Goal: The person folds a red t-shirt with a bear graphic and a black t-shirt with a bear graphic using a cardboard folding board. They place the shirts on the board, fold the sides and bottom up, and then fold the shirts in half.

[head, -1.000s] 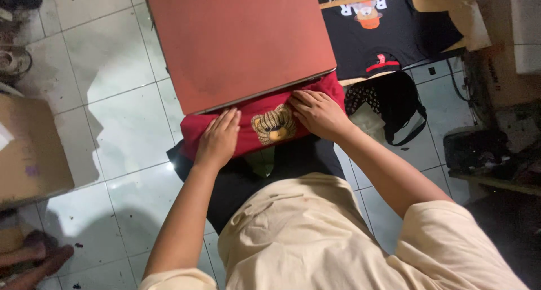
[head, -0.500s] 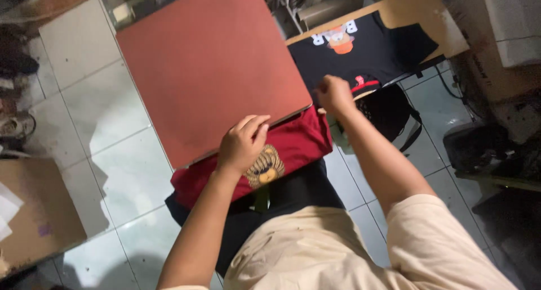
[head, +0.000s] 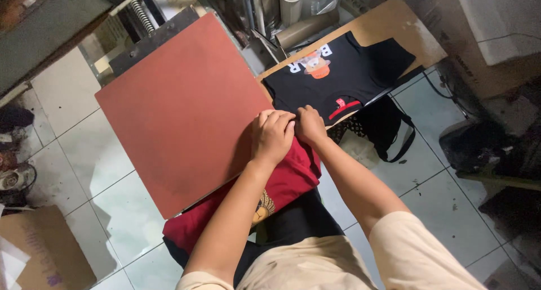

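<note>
Head view, hands. The left hand [head: 273, 137] lies palm down at the right edge of the red-brown pad [head: 180, 110], fingers together and bent, pressing on the red shirt [head: 282, 183] where it meets the pad. The left forearm runs from the lower centre of the frame up to that edge. The right hand [head: 310, 125] sits just beside the left, touching it, fingers curled down onto the same cloth. Whether either hand pinches the cloth or only presses on it cannot be told, because the fingertips are hidden.

Head view, shirt. The red shirt hangs from under the lower right edge of the pad, down toward the person's lap. A gold and brown print shows on it beside the left forearm. Dark cloth lies under the shirt at the person's waist.

Head view, surface. The pad is a flat, tilted square plate, bare on top. Behind it stand a dark metal frame and a coil spring [head: 141, 17].

Head view, room. To the right of the pad, a brown board [head: 406, 28] carries 1 black shirt [head: 344, 79] laid flat, with a white and orange print. A black bag [head: 389, 126] lies on the pale tiled floor [head: 101, 155] below the board. A cardboard box [head: 39, 245] stands at the lower left.
</note>
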